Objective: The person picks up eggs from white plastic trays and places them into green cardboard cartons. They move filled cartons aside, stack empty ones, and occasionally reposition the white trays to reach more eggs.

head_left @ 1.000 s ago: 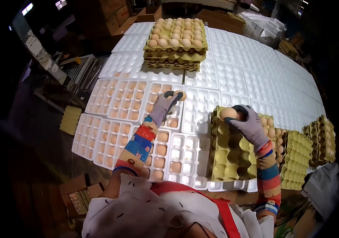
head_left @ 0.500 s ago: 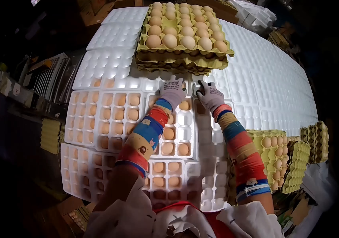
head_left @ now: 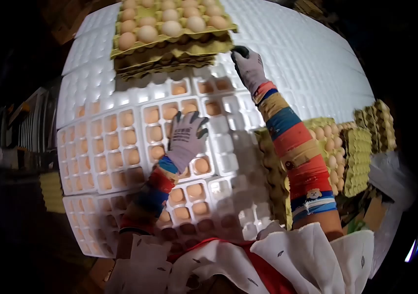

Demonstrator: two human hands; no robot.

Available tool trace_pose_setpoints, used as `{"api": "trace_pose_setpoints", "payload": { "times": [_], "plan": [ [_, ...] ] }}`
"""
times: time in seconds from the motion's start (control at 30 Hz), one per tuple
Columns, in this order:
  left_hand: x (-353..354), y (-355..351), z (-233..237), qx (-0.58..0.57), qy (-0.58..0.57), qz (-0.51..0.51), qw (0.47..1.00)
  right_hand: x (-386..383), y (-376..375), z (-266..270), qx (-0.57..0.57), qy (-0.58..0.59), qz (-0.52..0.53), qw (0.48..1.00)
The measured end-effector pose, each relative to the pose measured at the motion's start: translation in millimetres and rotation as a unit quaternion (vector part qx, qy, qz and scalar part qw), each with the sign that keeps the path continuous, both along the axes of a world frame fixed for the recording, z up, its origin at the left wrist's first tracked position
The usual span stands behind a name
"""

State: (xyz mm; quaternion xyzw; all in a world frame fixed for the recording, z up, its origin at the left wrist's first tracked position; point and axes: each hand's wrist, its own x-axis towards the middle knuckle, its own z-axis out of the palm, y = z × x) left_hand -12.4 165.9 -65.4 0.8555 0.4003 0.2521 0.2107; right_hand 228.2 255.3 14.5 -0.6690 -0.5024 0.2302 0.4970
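Observation:
My left hand [head_left: 188, 136], in a white glove with dark fingertips, is over a white foam tray [head_left: 212, 171] with eggs in part of its cells. Its fingers are spread, near an egg [head_left: 188, 107] in the top row; the palm hides some cells. My right hand [head_left: 248, 64], gloved alike, is beside the right corner of a stack of yellow egg trays [head_left: 170, 55]. Its fingers are curled; what they hold, if anything, is hidden. Light brown eggs [head_left: 171, 28] fill the visible cells of the stack's top tray.
Foam trays with eggs [head_left: 113, 142] lie to the left. More white foam trays [head_left: 307, 73] spread to the back right. Yellow trays with eggs [head_left: 329, 142] and further yellow trays [head_left: 357, 161] stand on edge at the right, near my right sleeve.
The view has shifted, so the stack appears further left and higher. My left hand has drawn back toward me from the stack's front; my right hand has moved forward to its right corner.

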Motion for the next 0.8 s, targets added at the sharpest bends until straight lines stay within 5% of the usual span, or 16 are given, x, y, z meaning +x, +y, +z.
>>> {"api": "trace_pose_setpoints", "payload": {
  "times": [0.07,0.2,0.3,0.37,0.47,0.5,0.57,0.6,0.63,0.7,0.73,0.77,0.8],
  "plan": [
    [6.3,-6.2,1.2,0.04,-0.017,0.019,0.999,23.9,-50.8,76.1,0.024,0.065,0.056,0.996],
    [28.5,-23.0,56.1,-0.013,-0.157,-0.003,0.988,101.0,-200.0,169.5,-0.179,-0.17,0.055,0.968],
    [74.6,-46.7,92.9,0.017,-0.18,-0.049,0.982,131.2,-265.1,136.5,-0.356,-0.315,0.121,0.872],
    [113.2,-69.2,112.2,0.061,-0.123,-0.066,0.988,133.2,-275.9,96.0,-0.263,-0.437,0.148,0.847],
    [175.0,-100.9,133.2,0.053,0.002,-0.114,0.992,152.0,-280.1,84.0,-0.201,-0.434,0.109,0.871],
    [192.7,-111.5,135.6,0.032,0.021,-0.141,0.989,168.4,-290.1,85.5,-0.081,-0.363,0.115,0.921],
    [221.7,-112.5,122.9,0.03,0.072,-0.169,0.983,185.6,-323.3,94.8,-0.037,0.011,0.026,0.999],
    [227.3,-110.2,130.4,-0.008,0.078,-0.162,0.984,201.5,-343.6,99.7,0.005,0.14,0.027,0.99],
    [229.3,-107.7,137.6,-0.046,0.081,-0.152,0.984,190.7,-366.5,124.8,-0.071,0.32,-0.02,0.944],
    [227.0,-96.5,118.1,-0.205,-0.144,-0.091,0.964,210.3,-377.5,97.8,-0.011,0.328,-0.019,0.944],
    [222.1,-91.8,120.0,-0.316,-0.304,-0.069,0.896,209.2,-367.0,100.1,-0.158,0.117,-0.043,0.98],
    [220.9,-87.4,123.0,-0.411,-0.453,-0.046,0.79,197.8,-368.7,103.4,-0.245,-0.165,-0.039,0.955],
    [221.1,-88.0,132.5,-0.453,-0.533,-0.063,0.712,176.7,-367.3,96.0,-0.24,-0.32,-0.042,0.916]
  ]
}}
